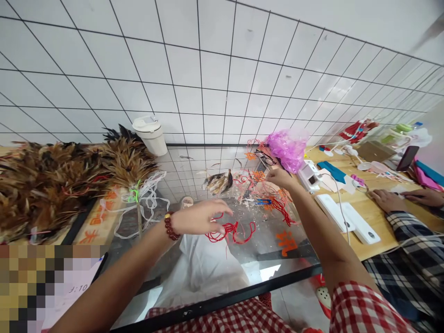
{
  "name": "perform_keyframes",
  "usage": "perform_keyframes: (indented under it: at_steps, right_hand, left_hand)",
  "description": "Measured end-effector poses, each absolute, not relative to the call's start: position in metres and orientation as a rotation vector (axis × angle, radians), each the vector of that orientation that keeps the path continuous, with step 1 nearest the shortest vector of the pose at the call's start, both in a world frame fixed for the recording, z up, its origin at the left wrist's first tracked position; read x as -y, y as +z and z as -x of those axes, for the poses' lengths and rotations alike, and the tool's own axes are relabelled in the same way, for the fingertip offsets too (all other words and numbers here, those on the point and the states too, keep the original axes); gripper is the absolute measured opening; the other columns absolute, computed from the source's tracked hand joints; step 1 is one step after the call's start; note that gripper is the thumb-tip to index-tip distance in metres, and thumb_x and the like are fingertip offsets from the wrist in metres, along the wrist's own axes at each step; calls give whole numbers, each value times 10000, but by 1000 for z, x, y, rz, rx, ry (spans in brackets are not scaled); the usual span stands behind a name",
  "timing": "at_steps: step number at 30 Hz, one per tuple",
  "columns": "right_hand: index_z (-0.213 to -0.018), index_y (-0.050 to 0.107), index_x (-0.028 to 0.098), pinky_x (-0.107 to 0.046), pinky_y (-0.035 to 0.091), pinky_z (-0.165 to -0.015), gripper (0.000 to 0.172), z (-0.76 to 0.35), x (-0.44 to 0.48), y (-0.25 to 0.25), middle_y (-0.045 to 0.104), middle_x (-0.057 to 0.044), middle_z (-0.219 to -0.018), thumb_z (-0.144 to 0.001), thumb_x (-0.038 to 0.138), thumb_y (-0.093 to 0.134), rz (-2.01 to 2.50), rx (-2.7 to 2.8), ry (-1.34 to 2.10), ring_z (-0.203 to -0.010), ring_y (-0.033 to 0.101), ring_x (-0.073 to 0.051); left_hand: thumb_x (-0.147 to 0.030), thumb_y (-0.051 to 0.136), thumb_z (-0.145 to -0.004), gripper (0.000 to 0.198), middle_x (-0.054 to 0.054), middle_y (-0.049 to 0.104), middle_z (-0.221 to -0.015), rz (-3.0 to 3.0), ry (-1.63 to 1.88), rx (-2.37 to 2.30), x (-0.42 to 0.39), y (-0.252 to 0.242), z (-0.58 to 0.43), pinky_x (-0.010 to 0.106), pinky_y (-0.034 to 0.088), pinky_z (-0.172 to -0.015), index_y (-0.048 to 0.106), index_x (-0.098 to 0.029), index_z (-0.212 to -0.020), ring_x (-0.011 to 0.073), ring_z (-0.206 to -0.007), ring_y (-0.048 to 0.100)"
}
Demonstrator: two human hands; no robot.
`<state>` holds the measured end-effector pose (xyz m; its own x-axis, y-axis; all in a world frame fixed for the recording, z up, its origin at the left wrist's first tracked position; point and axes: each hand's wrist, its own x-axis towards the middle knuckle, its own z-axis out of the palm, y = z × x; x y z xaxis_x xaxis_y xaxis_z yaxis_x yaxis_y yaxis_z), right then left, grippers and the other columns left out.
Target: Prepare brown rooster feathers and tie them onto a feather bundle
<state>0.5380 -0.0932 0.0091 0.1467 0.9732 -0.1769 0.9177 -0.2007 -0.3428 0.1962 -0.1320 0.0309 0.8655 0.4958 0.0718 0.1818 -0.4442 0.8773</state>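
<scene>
step: likely handling red cord (231,228), toward worktop (277,282) near edge | left hand (198,218): fingers apart beside cord | right hand (279,178): curled by right edge, grip hidden, can't say | next: probably calls for pinch

Tabletop (178,169) glossy, glass-like; red cord (236,227) matt, fibrous; purple bag (287,148) crinkly shiny plast.; side tbl (377,221) smooth wd.

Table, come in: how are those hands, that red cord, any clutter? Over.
Left hand open by the red cord. Right hand curled near eyeglasses. Cord loosely looped; feather bundle lying beyond it.
</scene>
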Motion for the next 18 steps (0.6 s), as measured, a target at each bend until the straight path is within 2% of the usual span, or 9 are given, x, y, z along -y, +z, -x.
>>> perform_keyframes:
  at_steps: [3, 6, 9, 11, 13, 15, 18]
  right_hand:
    - [-822, 605, 185, -254, 440, -674, 132, -537, 98, 47, 683, -38, -841, -841, 286, 523, 1956, 1889, 605, -773, 602, -162]
    - [-791, 571, 189, -268, 442, -641, 111, -529, 106, 79, 663, -36, -779, -827, 292, 556, 1749, 1903, 676, -689, 580, -153]
    - [-758, 503, 197, -255, 406, -543, 123, -511, 115, 90, 551, 7, -626, -833, 280, 555, 1671, 1783, 810, -567, 534, -131]
    - [-796, 462, 209, -235, 366, -468, 133, -494, 120, 93, 477, 42, -592, -864, 298, 533, 1533, 1675, 976, -481, 485, -103]
    - [-813, 452, 211, -213, 322, -416, 162, -477, 124, 99, 445, 59, -594, -868, 316, 562, 1423, 1630, 1038, -430, 423, -70]
    - [-826, 475, 202, -195, 316, -402, 186, -461, 124, 112, 457, 56, -612, -854, 323, 613, 1327, 1624, 1025, -441, 415, -52]
    - [-895, 544, 176, -166, 339, -428, 200, -445, 120, 147, 506, 45, -648, -835, 322, 666, 1206, 1655, 975, -518, 487, -48]
  left_hand:
    - [-278, 717, -729, 153, 72, 715, -876, -1858, 638, -636, 119, 53, -201, 288, 472, -777, 748, -207, -861, 202, -819, 625]
    - [-284, 707, -735, 126, 57, 683, -763, -1660, 905, -773, 109, 62, -221, 270, 464, -691, 722, -171, -788, 165, -693, 587]
    - [-253, 736, -699, 209, 63, 687, -869, -1521, 1145, -797, 106, 54, -249, 300, 467, -799, 703, -170, -888, 183, -819, 610]
    - [-230, 797, -627, 393, 84, 678, -1035, -1487, 1206, -760, 107, 45, -269, 341, 433, -931, 684, -182, -1000, 220, -1002, 599]
    - [-229, 848, -560, 549, 110, 650, -1143, -1500, 1122, -659, 108, 39, -289, 379, 396, -1004, 661, -184, -1074, 253, -1115, 566]
    - [-248, 865, -547, 594, 129, 642, -1155, -1519, 1033, -509, 109, 41, -309, 403, 397, -1013, 651, -177, -1096, 272, -1136, 559]
    - [-273, 854, -587, 517, 119, 670, -1057, -1525, 944, -272, 109, 60, -332, 401, 438, -958, 659, -179, -1057, 258, -1058, 598]
